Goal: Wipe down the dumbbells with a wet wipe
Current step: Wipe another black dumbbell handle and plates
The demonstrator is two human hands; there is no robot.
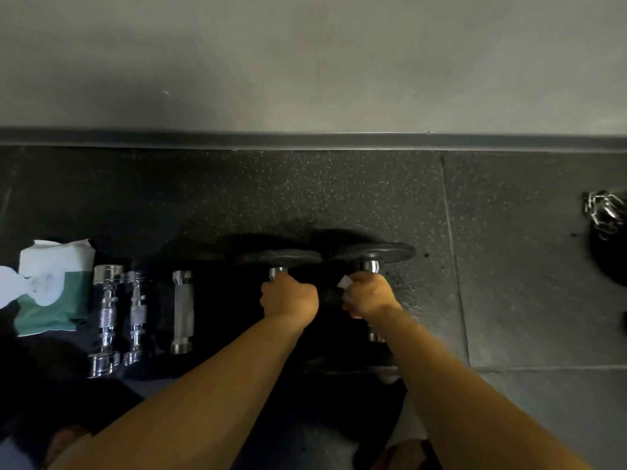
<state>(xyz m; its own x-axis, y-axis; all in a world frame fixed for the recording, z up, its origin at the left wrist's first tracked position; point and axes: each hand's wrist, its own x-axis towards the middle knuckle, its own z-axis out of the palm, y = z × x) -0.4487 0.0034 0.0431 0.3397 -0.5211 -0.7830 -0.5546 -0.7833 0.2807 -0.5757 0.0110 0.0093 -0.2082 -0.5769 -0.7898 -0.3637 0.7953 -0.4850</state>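
Two black-plated dumbbells lie side by side on the dark rubber floor. My left hand (288, 295) grips the chrome handle of the left dumbbell (280, 258). My right hand (368, 293) grips the handle of the right dumbbell (376, 252), with a white wet wipe (345, 282) wrapped between palm and bar; a corner of it sticks out at the thumb. Both handles are mostly hidden under my fists. The near plates are lost in shadow.
A green and white wipes pack (54, 286) with a wipe pulled out lies at far left. Beside it lie two small chrome dumbbells (107, 320) and a third dumbbell (182, 312) with dark ends. A chain (604, 212) sits at right. The wall base (305, 140) runs behind.
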